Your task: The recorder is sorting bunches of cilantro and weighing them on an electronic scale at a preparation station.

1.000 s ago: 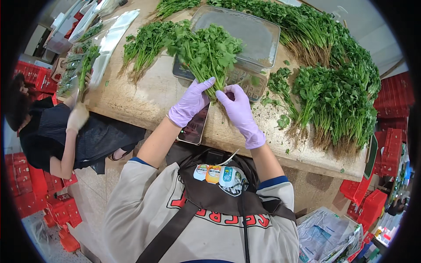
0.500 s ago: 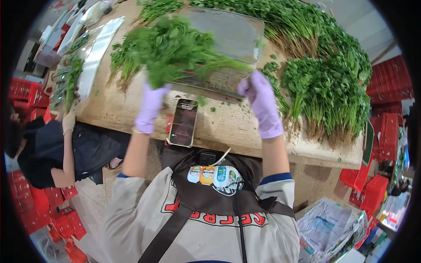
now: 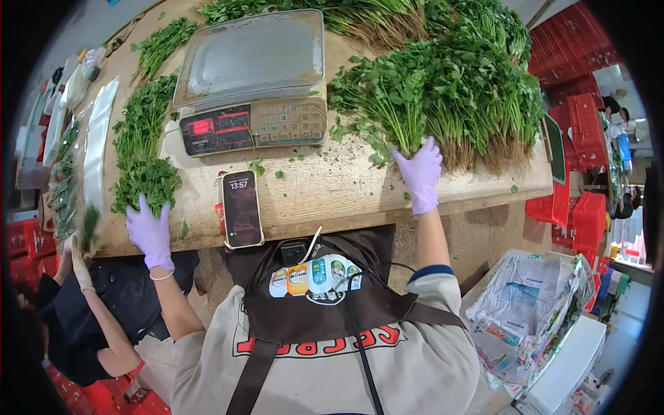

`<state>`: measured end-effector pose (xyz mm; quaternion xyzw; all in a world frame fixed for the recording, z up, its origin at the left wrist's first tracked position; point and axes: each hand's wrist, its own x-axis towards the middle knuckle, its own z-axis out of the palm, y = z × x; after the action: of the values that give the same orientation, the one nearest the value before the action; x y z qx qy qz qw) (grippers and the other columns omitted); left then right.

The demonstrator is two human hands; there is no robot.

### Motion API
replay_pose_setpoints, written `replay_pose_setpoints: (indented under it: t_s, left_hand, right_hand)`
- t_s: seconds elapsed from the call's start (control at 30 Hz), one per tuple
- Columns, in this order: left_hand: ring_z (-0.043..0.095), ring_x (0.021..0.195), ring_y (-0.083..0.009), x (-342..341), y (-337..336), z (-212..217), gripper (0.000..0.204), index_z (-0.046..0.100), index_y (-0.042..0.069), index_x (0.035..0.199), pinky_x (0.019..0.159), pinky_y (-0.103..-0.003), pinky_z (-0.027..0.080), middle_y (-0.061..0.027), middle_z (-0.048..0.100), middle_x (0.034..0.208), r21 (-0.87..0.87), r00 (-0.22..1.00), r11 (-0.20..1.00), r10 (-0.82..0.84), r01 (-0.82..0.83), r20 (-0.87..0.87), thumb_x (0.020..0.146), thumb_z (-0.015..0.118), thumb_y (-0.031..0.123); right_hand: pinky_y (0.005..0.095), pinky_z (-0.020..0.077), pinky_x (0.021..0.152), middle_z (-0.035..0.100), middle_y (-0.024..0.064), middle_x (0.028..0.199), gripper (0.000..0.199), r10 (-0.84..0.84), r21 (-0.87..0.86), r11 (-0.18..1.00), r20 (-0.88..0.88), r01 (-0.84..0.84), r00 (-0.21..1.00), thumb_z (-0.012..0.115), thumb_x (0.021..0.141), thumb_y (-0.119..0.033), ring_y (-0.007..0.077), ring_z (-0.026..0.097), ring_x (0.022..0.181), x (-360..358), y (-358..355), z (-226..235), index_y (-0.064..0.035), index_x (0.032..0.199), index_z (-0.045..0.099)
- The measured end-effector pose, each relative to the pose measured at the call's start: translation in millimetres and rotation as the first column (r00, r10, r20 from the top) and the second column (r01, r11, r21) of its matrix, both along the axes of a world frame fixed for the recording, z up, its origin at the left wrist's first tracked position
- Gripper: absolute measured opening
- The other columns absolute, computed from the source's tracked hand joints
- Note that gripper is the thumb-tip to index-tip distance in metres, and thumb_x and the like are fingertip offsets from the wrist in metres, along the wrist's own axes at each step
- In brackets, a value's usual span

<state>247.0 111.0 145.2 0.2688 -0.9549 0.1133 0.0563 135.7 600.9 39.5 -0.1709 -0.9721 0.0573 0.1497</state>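
Observation:
My left hand (image 3: 149, 235), in a purple glove, rests at the lower end of a small bunch of leafy green herbs (image 3: 146, 183) on the left of the table, fingers spread. My right hand (image 3: 420, 174), gloved alike, lies with thumb and fingers apart at the stem ends of herbs (image 3: 398, 104) at the near left side of a big rooted pile (image 3: 477, 90). Between the hands, farther back, stands a digital scale (image 3: 290, 123) with a bare metal pan (image 3: 252, 55) and a lit red display. A phone (image 3: 242, 207) lies near the table's front edge.
Clear plastic bags (image 3: 100, 142) lie along the table's left side. Beside them a co-worker's gloved hands (image 3: 79, 263) handle some greens, blurred. Red crates (image 3: 588, 138) stand at the right, and a paper-lined box (image 3: 526, 297) sits below the table's right end.
The greens held over the scale are now down on the left, and my left hand has spread beside them. My right hand has moved to the pile's stems. The view has shifted right.

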Motion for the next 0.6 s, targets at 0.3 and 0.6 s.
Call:
replay_pose_setpoints:
  t_s: [0.3,0.6]
  left_hand:
    - [0.054,0.105,-0.0154,-74.6,226.9,-18.2,0.033,0.058,0.005,0.114,0.090,-0.030,0.042,-0.0056,0.058,0.112,0.923,0.783,-0.347,-0.523,0.165,-0.336,0.084,0.061,0.016]
    - [0.059,0.070,-0.0134,-149.5,331.6,-86.0,0.020,0.063,0.000,0.089,0.062,-0.028,0.047,-0.0060,0.064,0.082,0.736,0.999,-0.677,-0.046,-0.012,-0.025,0.077,0.070,0.014]
  right_hand:
    - [0.0313,0.0457,0.054,0.059,0.0075,0.065,0.020,0.099,-0.889,0.455,-0.007,-0.052,0.995,0.062,0.077,-0.019,0.0189,0.055,0.054,-38.7,24.0,-20.8,-0.0003,0.082,0.057]
    - [0.0314,0.0481,0.067,0.063,0.0161,0.085,0.041,0.437,-0.893,0.448,0.265,0.047,0.859,0.058,0.078,-0.020,0.0222,0.061,0.074,14.8,-44.7,43.8,0.0092,0.107,0.054]
